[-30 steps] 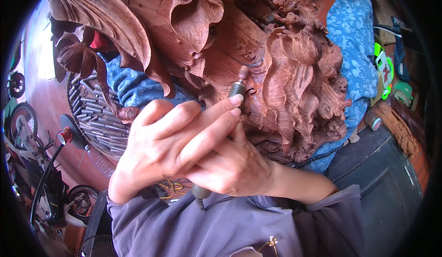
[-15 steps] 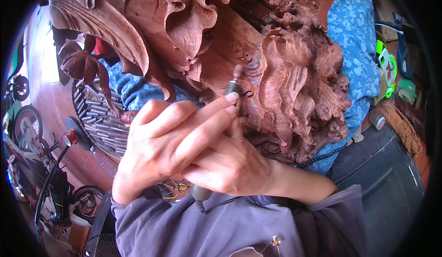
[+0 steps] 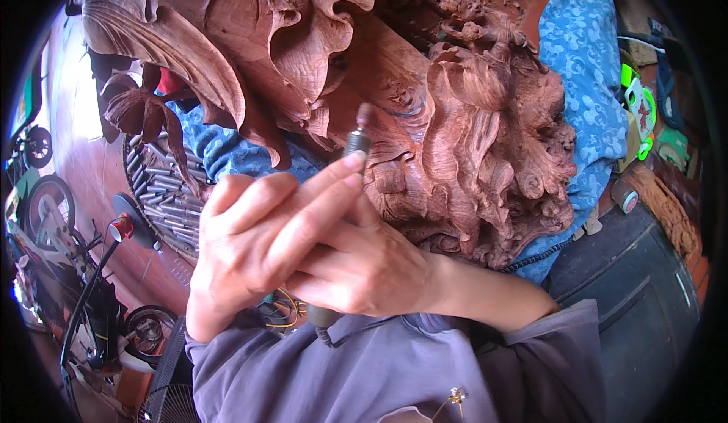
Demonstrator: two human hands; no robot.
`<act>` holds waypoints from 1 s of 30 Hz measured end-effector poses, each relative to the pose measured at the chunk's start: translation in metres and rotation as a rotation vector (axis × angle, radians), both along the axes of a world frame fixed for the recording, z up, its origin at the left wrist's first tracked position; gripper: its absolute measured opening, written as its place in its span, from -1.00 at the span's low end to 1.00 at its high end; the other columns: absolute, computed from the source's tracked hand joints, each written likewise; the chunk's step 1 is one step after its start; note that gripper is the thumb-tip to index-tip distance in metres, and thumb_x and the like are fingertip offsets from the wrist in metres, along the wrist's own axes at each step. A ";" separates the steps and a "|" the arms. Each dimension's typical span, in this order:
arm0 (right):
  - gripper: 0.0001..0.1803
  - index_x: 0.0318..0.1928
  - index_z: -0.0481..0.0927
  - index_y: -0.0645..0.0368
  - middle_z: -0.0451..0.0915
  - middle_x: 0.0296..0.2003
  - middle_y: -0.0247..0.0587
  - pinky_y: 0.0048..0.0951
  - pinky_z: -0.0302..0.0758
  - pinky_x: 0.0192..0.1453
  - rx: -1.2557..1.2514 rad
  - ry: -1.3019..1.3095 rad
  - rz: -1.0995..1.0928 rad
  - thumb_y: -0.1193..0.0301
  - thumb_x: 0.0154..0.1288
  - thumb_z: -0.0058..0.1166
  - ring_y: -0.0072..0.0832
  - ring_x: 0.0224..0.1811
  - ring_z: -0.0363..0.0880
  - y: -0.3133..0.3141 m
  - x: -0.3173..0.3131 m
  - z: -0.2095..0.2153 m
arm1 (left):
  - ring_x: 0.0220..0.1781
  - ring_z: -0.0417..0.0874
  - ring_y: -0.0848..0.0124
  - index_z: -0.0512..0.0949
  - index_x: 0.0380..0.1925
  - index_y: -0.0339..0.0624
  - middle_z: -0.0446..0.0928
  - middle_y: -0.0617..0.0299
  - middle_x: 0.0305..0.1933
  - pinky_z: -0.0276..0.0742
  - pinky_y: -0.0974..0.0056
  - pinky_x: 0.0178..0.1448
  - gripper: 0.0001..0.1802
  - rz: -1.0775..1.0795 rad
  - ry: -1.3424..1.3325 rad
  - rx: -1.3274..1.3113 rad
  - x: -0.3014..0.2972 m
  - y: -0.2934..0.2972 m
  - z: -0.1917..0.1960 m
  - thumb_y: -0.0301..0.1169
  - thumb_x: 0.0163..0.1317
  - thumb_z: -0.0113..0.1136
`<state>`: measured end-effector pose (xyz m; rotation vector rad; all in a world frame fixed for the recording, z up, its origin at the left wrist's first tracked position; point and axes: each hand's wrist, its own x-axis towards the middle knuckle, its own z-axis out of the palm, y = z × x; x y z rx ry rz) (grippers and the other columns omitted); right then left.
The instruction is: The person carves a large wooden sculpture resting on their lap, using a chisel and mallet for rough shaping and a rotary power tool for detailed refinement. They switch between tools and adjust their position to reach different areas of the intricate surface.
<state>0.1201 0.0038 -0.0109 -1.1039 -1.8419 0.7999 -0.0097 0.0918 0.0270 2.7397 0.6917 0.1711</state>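
Note:
Both hands hold a handheld rotary grinder [image 3: 324, 316] with a small rounded reddish tip. My left hand [image 3: 246, 222] is closed over it, overlapping my right hand [image 3: 371, 271], with fingers near the dark collar. The right hand wraps the body from beneath, its fingers partly hidden by the left. A cable leaves the grinder's rear end near my shirt. Beyond the hands lies a large reddish-brown wood carving [image 3: 485, 142], with wavy, leaf-like folds and knotted shapes. The tip is over a smoother stretch of the wood; whether it touches, I cannot tell.
Blue patterned cloth [image 3: 580, 82] shows right of the carving. On the left, a round container holds several metal bits [image 3: 163, 195], near a red-and-black lamp-like object [image 3: 121, 227] and a motorbike [image 3: 53, 226]. A dark case [image 3: 629, 271] stands at right; a fan [image 3: 167, 404] sits lower left.
Both hands and the grinder have shifted left together. The tip has moved left, away from the groove beside the wavy folds. The grip looks the same.

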 end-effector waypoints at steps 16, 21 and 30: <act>-0.87 -0.43 0.64 0.02 0.56 -0.39 -0.32 -0.02 0.22 0.21 0.014 -0.051 0.015 0.36 -0.03 0.07 -0.36 -0.11 0.51 -0.012 0.013 0.000 | -0.25 0.46 0.53 0.55 -0.07 -0.20 0.63 0.26 0.01 0.30 0.45 -0.28 -0.58 -0.028 0.032 -0.022 0.010 -0.012 0.008 -0.40 -0.02 0.20; -0.84 -0.41 0.63 0.04 0.56 -0.37 -0.32 0.01 0.24 0.25 0.042 0.032 0.069 0.33 -0.04 0.06 -0.34 -0.11 0.49 -0.004 0.014 -0.004 | -0.25 0.50 0.52 0.56 -0.10 -0.20 0.63 0.27 0.00 0.36 0.44 -0.27 -0.60 0.030 0.039 0.039 0.009 -0.013 0.005 -0.41 -0.03 0.20; -0.82 -0.38 0.66 0.04 0.56 -0.35 -0.29 -0.08 0.25 0.22 -0.013 -0.054 0.020 0.36 -0.06 0.10 -0.31 -0.08 0.51 -0.011 0.018 0.001 | -0.20 0.46 0.58 0.46 0.03 -0.21 0.50 0.26 0.16 0.28 0.46 -0.26 -0.46 -0.095 0.041 -0.008 0.010 -0.010 0.001 -0.36 -0.07 0.08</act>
